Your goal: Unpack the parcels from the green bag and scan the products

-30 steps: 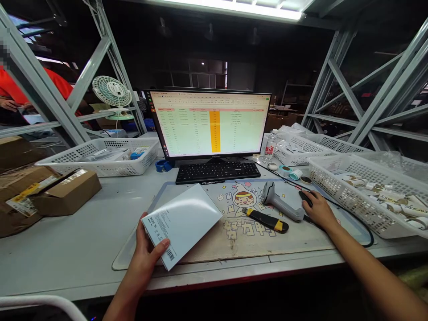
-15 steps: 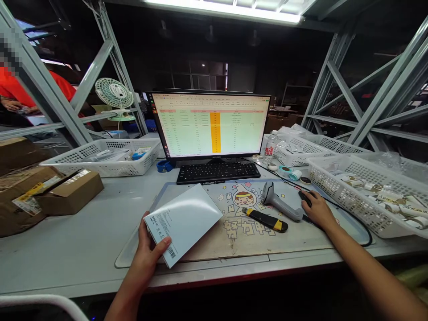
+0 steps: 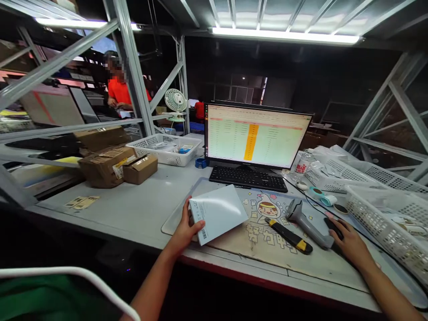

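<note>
My left hand (image 3: pixel 186 229) grips the near corner of a flat white box (image 3: pixel 219 212) with a barcode label, which rests tilted on the desk mat (image 3: pixel 267 249). Over a black computer mouse (image 3: pixel 333 227) at the mat's right side lies my right hand (image 3: pixel 347 243), fingers on top of it. Between the two hands lie a grey barcode scanner (image 3: pixel 306 221) and a yellow-and-black utility knife (image 3: pixel 289 235). Behind them stand a black keyboard (image 3: pixel 248 178) and a monitor (image 3: pixel 256 137) showing a spreadsheet.
White mesh baskets stand at back left (image 3: pixel 165 149) and along the right (image 3: pixel 384 209). Cardboard boxes (image 3: pixel 113 164) sit at the left, tape rolls (image 3: pixel 326 199) and a bottle (image 3: pixel 301 163) right of the monitor. A person in red (image 3: pixel 121 91) stands behind the metal racking (image 3: pixel 133 76).
The view has swung left and back, so everything sits further right in the picture. Both hands keep their hold: left on the white box, right on the mouse.
</note>
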{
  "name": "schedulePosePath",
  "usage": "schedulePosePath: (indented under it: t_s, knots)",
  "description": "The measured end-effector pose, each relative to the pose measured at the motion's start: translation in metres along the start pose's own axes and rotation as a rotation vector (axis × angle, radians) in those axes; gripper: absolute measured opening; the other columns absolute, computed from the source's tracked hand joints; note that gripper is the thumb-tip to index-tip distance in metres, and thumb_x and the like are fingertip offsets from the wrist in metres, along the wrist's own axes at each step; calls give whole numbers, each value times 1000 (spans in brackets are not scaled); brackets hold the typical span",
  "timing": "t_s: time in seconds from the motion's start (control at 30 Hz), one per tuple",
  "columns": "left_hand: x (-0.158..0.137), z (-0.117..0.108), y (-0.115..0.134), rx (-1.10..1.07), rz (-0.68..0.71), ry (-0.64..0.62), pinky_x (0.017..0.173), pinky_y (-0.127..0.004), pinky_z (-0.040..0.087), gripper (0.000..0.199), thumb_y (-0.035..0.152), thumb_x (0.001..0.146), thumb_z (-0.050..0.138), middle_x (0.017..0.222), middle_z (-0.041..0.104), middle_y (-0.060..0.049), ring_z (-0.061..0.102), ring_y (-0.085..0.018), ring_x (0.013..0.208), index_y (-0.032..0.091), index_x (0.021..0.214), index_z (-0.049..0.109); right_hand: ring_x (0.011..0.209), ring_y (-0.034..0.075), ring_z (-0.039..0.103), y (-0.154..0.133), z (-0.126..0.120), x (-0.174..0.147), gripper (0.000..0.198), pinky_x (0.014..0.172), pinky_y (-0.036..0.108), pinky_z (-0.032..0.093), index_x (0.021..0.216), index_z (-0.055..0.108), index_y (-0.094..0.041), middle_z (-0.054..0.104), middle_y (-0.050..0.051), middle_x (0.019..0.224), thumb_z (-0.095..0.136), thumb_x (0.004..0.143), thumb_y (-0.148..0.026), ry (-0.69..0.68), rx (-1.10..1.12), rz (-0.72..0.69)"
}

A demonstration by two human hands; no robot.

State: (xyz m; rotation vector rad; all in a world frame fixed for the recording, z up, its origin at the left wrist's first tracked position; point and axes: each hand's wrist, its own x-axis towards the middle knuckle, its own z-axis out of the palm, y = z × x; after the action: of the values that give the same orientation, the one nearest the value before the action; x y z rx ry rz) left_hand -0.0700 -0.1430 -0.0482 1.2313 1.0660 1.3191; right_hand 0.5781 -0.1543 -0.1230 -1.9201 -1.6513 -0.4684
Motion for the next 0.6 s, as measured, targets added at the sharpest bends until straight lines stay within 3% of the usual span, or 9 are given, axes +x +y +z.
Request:
schedulePosePath:
  t_s: [0.23,0.47,0.6]
  knots:
    - [-7,3,8,-14,-15,-32,112,-48,54,122,55,87,77,157,51,-19,59,-38,139,28,174,-2,126,40,67,9,-1,4,67,109,57,57,143,70,-20,63,19,141,41,98,-60,-61,-11,57]
    - [-4,2,6,27,-22,6,118,-55,49,122,57,84,80,154,53,-17,56,-39,141,30,174,2,123,35,67,-21,-18,5,53,113,54,55,134,75,-25,68,14,132,53,93,-48,-26,27,13]
    - [-3,1,4,39,-25,25,119,-54,48,120,59,85,78,156,53,-17,56,-39,143,30,174,5,124,36,67,-22,-17,3,52,110,54,56,134,75,-26,68,14,131,53,92,-47,-11,32,35]
